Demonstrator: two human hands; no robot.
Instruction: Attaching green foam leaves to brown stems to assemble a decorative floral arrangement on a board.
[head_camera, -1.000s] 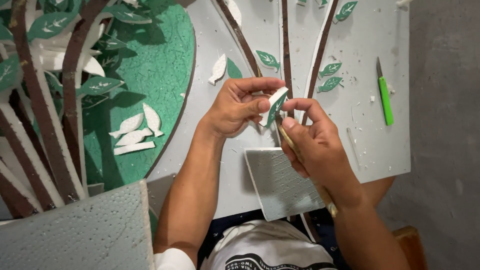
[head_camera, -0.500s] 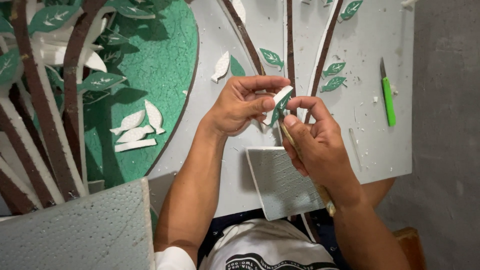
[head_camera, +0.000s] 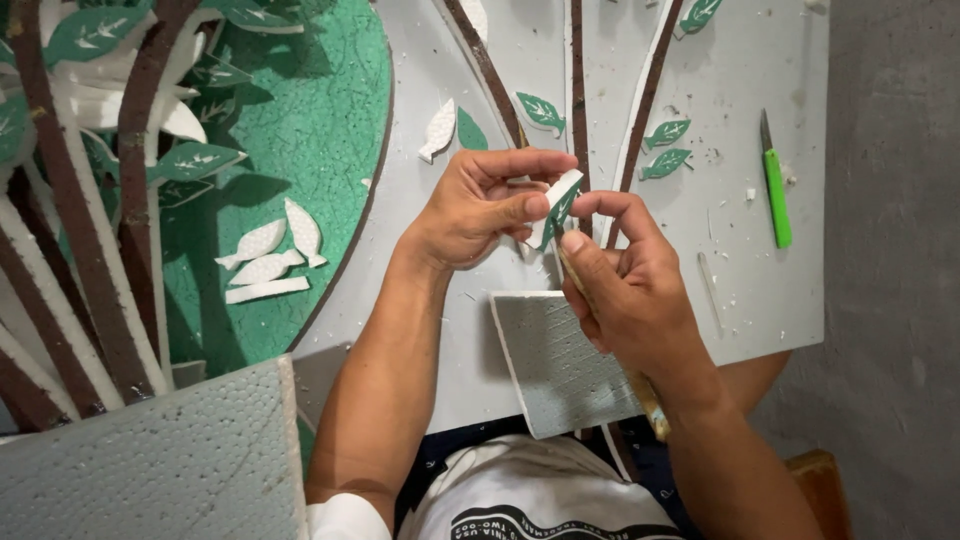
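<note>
Looking down, I see the grey foam board (head_camera: 720, 280) filling most of the view like a table top, brown branch strips (head_camera: 578, 90) and green leaves (head_camera: 541, 109) stuck on it. To the left sits the big green foam disc (head_camera: 310, 130) with darker trunks and three loose white leaf cutouts (head_camera: 262, 240). A grey foam slab (head_camera: 150, 470) lies at lower left; a smaller grey foam square (head_camera: 560, 360) lies on the board just under my hands. A green-handled knife (head_camera: 775, 190) rests well apart at right, untouched.

The small leaf piece (head_camera: 553, 207), white foam with a green face, is held up above the board between both hands, long axis tilted up to the right. My left hand (head_camera: 480, 205) is closed on its lower left, thumb and fingers pinching it. My right hand (head_camera: 625, 290) meets it from the right, forefinger tip on its upper end, thumb just under it, and the rest of that hand wraps a thin wooden-handled tool (head_camera: 640, 385) that points up toward the leaf; its tip is hidden. Both forearms rise from bottom centre, wrists bent inward.
</note>
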